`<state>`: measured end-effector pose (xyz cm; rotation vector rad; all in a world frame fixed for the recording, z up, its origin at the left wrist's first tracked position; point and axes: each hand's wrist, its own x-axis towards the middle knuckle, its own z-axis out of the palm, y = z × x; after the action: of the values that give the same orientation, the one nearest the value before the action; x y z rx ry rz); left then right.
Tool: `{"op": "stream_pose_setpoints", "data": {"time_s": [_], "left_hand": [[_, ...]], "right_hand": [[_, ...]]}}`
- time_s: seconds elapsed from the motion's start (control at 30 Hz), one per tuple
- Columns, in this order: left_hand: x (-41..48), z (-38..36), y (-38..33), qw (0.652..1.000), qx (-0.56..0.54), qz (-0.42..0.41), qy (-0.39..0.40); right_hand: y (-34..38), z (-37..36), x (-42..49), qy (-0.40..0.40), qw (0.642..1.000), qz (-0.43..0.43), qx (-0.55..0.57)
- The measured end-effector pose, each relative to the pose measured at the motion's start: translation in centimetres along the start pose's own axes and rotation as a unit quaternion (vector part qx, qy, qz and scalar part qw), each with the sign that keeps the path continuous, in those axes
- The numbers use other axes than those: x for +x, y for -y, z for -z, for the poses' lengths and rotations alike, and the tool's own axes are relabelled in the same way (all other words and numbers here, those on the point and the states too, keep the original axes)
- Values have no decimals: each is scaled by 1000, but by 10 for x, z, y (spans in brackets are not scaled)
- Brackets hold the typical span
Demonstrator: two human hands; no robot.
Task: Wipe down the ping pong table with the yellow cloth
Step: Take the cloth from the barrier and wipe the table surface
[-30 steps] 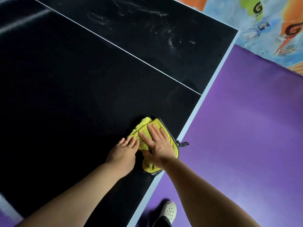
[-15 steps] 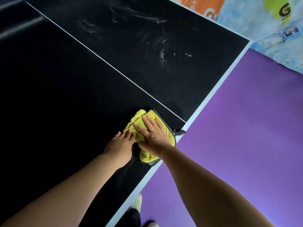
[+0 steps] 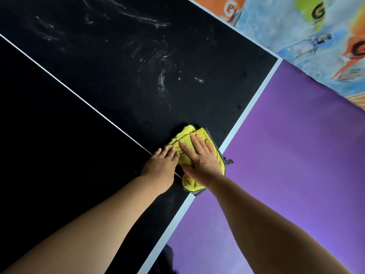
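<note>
The black ping pong table [image 3: 79, 139] fills the left and top of the head view, with a thin white centre line [image 3: 79, 96] and a pale edge band [image 3: 246, 113]. A folded yellow cloth [image 3: 189, 133] with grey trim lies near that edge, over the end of the centre line. My right hand [image 3: 201, 159] presses flat on the cloth, fingers spread. My left hand [image 3: 161, 165] rests flat beside it on the table, its fingertips touching the cloth's left edge. Wet streaks and droplets [image 3: 162, 82] glisten on the far half beyond the cloth.
A purple floor [image 3: 286, 155] lies to the right of the table edge. A colourful printed banner [image 3: 308, 36] runs along the top right. A dark piece of clothing [image 3: 166, 260] shows at the bottom by the table edge.
Both hands and the cloth have slid along the table edge across the white centre line, toward the streaked half. The shoe seen earlier at the bottom is out of view.
</note>
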<state>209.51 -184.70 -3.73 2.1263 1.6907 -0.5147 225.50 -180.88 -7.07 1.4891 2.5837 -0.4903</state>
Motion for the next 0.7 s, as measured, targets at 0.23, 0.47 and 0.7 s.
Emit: {"op": "stream_pose_setpoints", "data": {"time_s": [0.23, 0.47, 0.7], "left_hand": [[81, 45, -25, 999, 1, -30, -9], [166, 92, -55, 1000, 3, -1, -7], [262, 148, -87, 999, -3, 40, 3]], "right_hand": [[-79, 26, 44, 4, 1000, -29, -9], [-158, 59, 99, -1, 1000, -26, -2], [-255, 94, 168, 10, 1000, 12, -14]]}}
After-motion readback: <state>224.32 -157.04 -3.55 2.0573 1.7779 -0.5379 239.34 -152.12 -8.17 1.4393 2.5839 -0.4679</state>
